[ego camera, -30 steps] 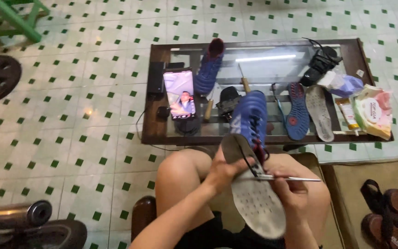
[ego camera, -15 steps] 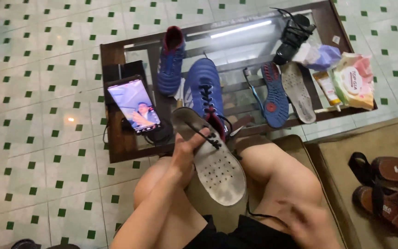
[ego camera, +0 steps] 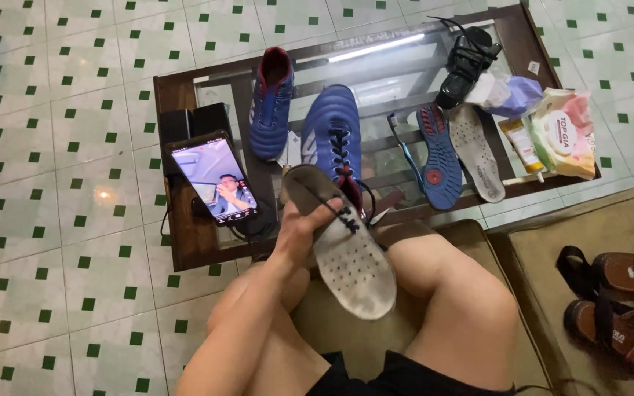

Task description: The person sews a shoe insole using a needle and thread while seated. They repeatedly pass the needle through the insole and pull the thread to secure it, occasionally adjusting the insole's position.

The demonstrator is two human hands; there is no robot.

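My left hand [ego camera: 304,229] grips a blue lace-up football boot [ego camera: 334,143] together with its pale perforated insole [ego camera: 350,253], which folds out of the boot over my knees. The boot's toe points away from me, toward the low glass-topped table [ego camera: 185,242]. My right hand is out of view. A second blue boot [ego camera: 271,103] with a red collar lies on the table behind it.
On the table: a lit phone [ego camera: 214,180] propped at the left, a blue outsole [ego camera: 440,155], a grey insole [ego camera: 475,150], a black shoe [ego camera: 467,59], a tube and a wipes pack [ego camera: 563,132]. Brown sandals [ego camera: 621,301] sit on the mat at right.
My right hand, which held a thin tool at the insole, has dropped out of view. The view has shifted so the table sits higher and nearer. My left hand keeps the boot.
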